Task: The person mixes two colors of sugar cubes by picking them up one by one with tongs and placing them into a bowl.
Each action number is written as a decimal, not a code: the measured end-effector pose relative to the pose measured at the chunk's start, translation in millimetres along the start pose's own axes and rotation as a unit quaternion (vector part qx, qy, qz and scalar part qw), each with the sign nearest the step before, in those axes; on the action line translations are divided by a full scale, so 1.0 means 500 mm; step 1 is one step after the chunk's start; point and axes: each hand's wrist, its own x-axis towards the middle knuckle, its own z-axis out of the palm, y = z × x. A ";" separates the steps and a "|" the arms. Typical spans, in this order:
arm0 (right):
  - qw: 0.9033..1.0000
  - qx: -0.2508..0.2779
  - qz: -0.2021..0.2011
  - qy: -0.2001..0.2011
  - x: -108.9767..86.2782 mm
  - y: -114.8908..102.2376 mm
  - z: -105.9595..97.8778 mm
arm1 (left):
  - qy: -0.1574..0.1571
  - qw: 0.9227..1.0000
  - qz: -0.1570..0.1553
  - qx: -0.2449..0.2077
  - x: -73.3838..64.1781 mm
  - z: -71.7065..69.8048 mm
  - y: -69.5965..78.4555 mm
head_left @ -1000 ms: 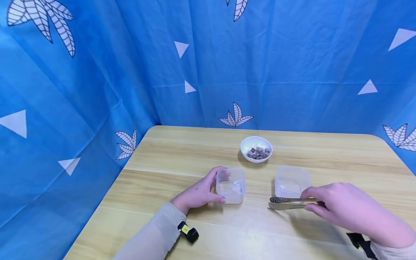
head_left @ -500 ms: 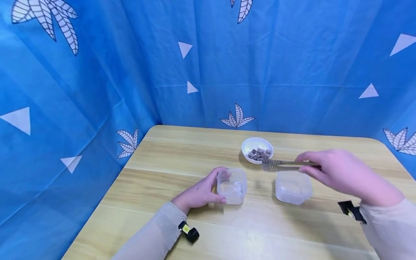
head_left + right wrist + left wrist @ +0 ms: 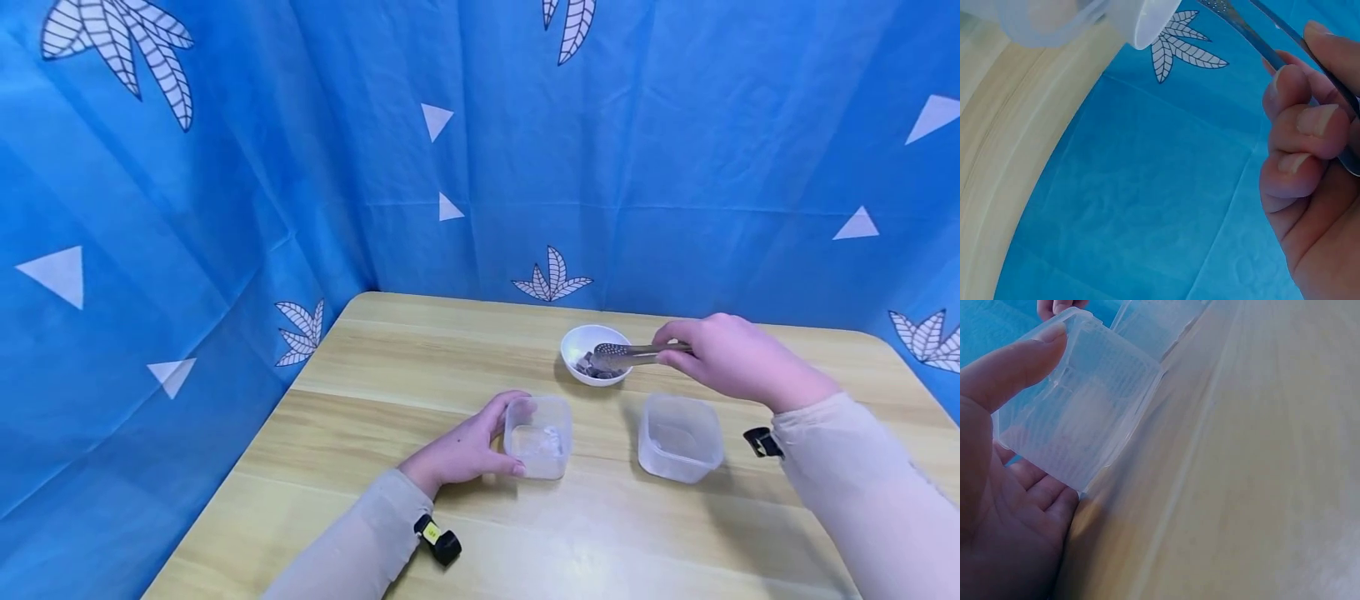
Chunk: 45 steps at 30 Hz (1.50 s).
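My right hand (image 3: 731, 358) pinches metal tongs (image 3: 637, 356) between thumb and fingers. The tongs' tips reach over the white bowl (image 3: 576, 340), in which small grey-brown cubes (image 3: 586, 366) lie, partly hidden by the tongs. In the right wrist view the tongs (image 3: 1244, 28) run from the curled fingers toward the top edge. On the table, a clear square plastic container (image 3: 537, 442) has my left hand (image 3: 468, 446) around its left side, thumb at the near edge. The left wrist view shows the thumb on the rim of this container (image 3: 1094, 406), other fingers against its far side.
A second clear plastic container (image 3: 680, 442) stands to the right, below my right forearm's reach. The wooden table (image 3: 420, 333) ends at a blue patterned curtain (image 3: 525, 150) behind and on the left.
My right hand has carried the tongs up and away from beside the right container to the bowl, their tips now over the cubes. The left hand keeps its hold.
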 end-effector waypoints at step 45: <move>0.940 0.055 0.286 -0.180 -0.174 0.112 0.169 | 0.094 0.967 -0.013 0.235 0.023 -0.128 -0.006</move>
